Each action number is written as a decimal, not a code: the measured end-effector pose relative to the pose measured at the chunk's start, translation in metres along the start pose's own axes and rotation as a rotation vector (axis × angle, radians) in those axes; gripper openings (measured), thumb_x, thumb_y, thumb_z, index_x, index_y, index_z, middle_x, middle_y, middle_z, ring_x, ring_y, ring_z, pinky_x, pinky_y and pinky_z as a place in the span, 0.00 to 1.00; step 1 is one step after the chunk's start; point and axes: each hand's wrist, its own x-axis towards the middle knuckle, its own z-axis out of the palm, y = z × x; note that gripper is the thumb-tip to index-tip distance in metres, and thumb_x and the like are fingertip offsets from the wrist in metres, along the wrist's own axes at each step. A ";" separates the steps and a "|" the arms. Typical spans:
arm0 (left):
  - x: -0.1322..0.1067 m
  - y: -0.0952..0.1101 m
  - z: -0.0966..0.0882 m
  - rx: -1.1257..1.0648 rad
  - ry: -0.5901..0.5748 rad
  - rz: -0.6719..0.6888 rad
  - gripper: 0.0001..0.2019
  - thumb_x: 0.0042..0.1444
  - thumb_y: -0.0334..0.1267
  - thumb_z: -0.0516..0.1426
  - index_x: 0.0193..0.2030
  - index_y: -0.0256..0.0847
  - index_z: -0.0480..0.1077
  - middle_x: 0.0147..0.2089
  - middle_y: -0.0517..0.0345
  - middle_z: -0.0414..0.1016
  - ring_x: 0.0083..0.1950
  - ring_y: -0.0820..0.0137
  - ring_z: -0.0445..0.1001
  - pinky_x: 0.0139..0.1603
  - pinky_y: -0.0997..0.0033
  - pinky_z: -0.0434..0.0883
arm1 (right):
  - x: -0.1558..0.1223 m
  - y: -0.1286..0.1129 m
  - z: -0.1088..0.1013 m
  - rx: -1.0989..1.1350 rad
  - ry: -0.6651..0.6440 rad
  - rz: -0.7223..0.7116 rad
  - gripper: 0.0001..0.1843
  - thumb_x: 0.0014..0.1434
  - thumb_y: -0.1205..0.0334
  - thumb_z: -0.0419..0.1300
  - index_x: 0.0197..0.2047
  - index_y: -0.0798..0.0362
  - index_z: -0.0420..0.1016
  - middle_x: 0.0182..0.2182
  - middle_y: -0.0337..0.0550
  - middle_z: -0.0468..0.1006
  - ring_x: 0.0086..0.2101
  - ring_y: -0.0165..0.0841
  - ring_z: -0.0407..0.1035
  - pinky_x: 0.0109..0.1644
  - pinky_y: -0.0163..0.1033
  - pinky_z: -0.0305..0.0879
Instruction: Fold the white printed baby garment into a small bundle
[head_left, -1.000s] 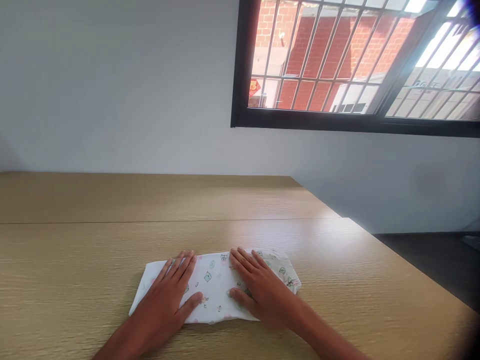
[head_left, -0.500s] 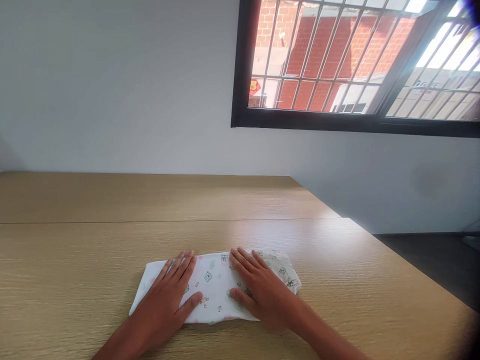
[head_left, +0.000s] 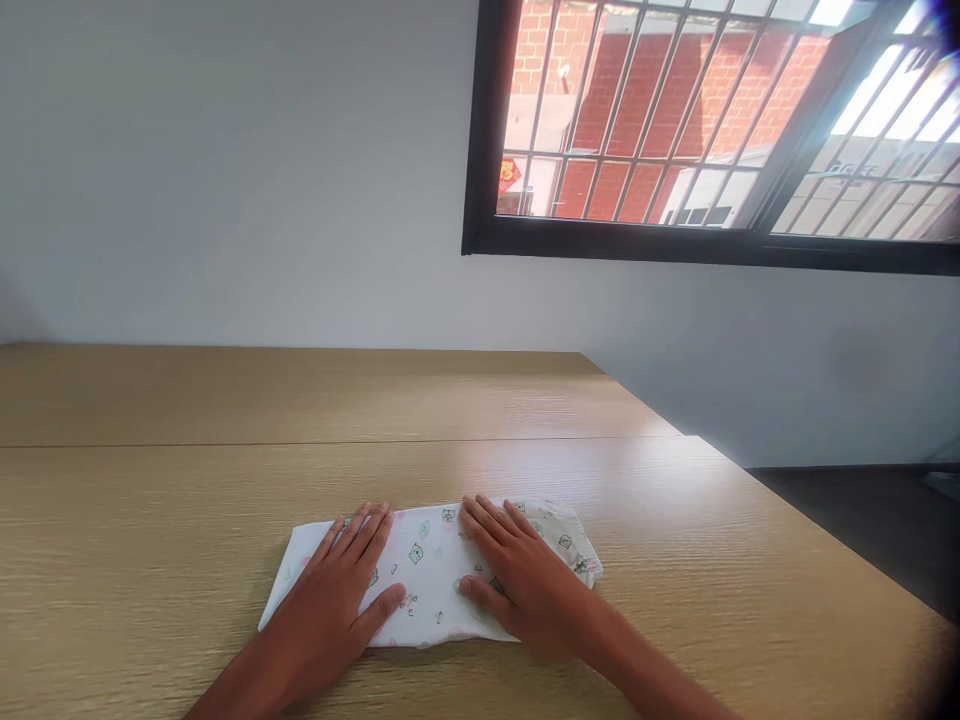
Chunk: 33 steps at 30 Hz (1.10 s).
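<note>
on the bench (head_left: pixel 135 560), my left grip (head_left: pixel 335 588) and right grip (head_left: pixel 527 582) lie flat and unclenched on printed cloth (head_left: pixel 431 572) that could crease if either slid.

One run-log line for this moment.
white printed cloth: on wooden table; left hand: open, palm down on cloth; right hand: open, palm down on cloth

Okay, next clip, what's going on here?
A person has both bare hands laid flat on a white cloth printed with small cartoon animals, which lies on a wood-grain table. The left hand covers part of its left side, and the right hand rests toward its right end, fingers pointing away from the person. Neither hand grips the cloth. Its right end looks slightly rumpled. Beyond the table is a pale wall with a barred window.
</note>
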 end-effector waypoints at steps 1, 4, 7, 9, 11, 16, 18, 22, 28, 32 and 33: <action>0.000 0.000 0.000 0.001 0.009 0.000 0.35 0.68 0.60 0.42 0.75 0.44 0.40 0.76 0.60 0.41 0.75 0.59 0.43 0.73 0.50 0.52 | 0.000 0.001 0.002 -0.014 0.032 -0.004 0.34 0.71 0.48 0.49 0.72 0.59 0.50 0.72 0.51 0.43 0.70 0.44 0.38 0.72 0.56 0.39; -0.001 -0.001 0.000 0.004 0.060 0.001 0.33 0.68 0.58 0.43 0.74 0.44 0.45 0.75 0.58 0.46 0.74 0.58 0.48 0.71 0.50 0.55 | 0.000 0.000 0.006 -0.060 0.172 -0.007 0.25 0.67 0.58 0.54 0.65 0.57 0.64 0.68 0.54 0.56 0.65 0.45 0.53 0.67 0.51 0.52; -0.001 -0.004 -0.002 0.002 0.125 -0.001 0.28 0.69 0.54 0.45 0.71 0.44 0.56 0.72 0.56 0.55 0.72 0.58 0.54 0.70 0.51 0.58 | 0.002 -0.003 0.007 -0.129 0.240 0.068 0.11 0.65 0.63 0.53 0.46 0.54 0.74 0.49 0.50 0.74 0.46 0.40 0.69 0.50 0.43 0.64; 0.000 -0.006 -0.004 -0.001 0.157 0.001 0.25 0.69 0.51 0.47 0.67 0.44 0.62 0.70 0.55 0.61 0.70 0.58 0.57 0.69 0.52 0.58 | 0.004 -0.004 0.006 -0.180 0.222 0.178 0.11 0.65 0.63 0.52 0.33 0.53 0.72 0.34 0.44 0.76 0.32 0.34 0.68 0.35 0.39 0.60; 0.000 -0.008 -0.006 -0.006 0.180 0.002 0.23 0.68 0.49 0.49 0.64 0.43 0.65 0.67 0.54 0.65 0.68 0.57 0.61 0.69 0.52 0.59 | 0.005 -0.002 0.004 -0.211 0.196 0.279 0.15 0.63 0.64 0.52 0.23 0.52 0.66 0.22 0.40 0.70 0.23 0.31 0.60 0.27 0.39 0.49; 0.003 -0.006 -0.017 -0.035 0.184 -0.006 0.19 0.66 0.45 0.50 0.60 0.42 0.67 0.61 0.52 0.71 0.62 0.57 0.66 0.63 0.53 0.64 | 0.005 0.009 0.001 -0.250 0.191 0.393 0.18 0.57 0.68 0.53 0.17 0.54 0.56 0.16 0.40 0.60 0.19 0.29 0.48 0.26 0.41 0.37; 0.004 -0.005 -0.022 -0.049 0.155 -0.012 0.18 0.66 0.44 0.49 0.59 0.43 0.68 0.58 0.52 0.72 0.59 0.58 0.69 0.60 0.55 0.66 | 0.004 0.011 0.001 -0.258 0.193 0.406 0.18 0.57 0.68 0.52 0.17 0.54 0.55 0.16 0.40 0.60 0.19 0.29 0.47 0.26 0.41 0.36; 0.003 -0.004 -0.021 -0.053 0.111 -0.046 0.19 0.66 0.45 0.48 0.60 0.44 0.67 0.57 0.53 0.71 0.58 0.59 0.68 0.59 0.55 0.67 | 0.005 0.013 0.005 -0.261 0.208 0.397 0.18 0.58 0.68 0.51 0.18 0.54 0.54 0.16 0.39 0.61 0.19 0.29 0.46 0.26 0.41 0.36; -0.007 -0.003 -0.005 0.009 0.079 -0.025 0.28 0.69 0.53 0.45 0.73 0.50 0.50 0.73 0.53 0.53 0.73 0.53 0.50 0.70 0.44 0.53 | 0.012 0.026 0.009 -0.226 0.274 0.355 0.14 0.61 0.65 0.51 0.23 0.53 0.59 0.22 0.39 0.70 0.23 0.30 0.55 0.28 0.39 0.39; -0.010 0.009 -0.007 -0.035 -0.034 0.093 0.30 0.70 0.55 0.42 0.75 0.52 0.40 0.76 0.59 0.39 0.75 0.51 0.40 0.72 0.38 0.47 | 0.018 0.037 0.005 -0.194 0.298 0.318 0.14 0.63 0.61 0.51 0.25 0.52 0.59 0.25 0.38 0.70 0.25 0.31 0.58 0.29 0.38 0.44; -0.011 0.013 -0.010 -0.047 -0.072 0.119 0.29 0.70 0.55 0.41 0.74 0.53 0.40 0.76 0.59 0.37 0.75 0.51 0.39 0.71 0.37 0.46 | 0.018 0.038 0.003 -0.187 0.301 0.307 0.13 0.64 0.61 0.51 0.26 0.52 0.59 0.26 0.39 0.70 0.26 0.32 0.59 0.29 0.38 0.46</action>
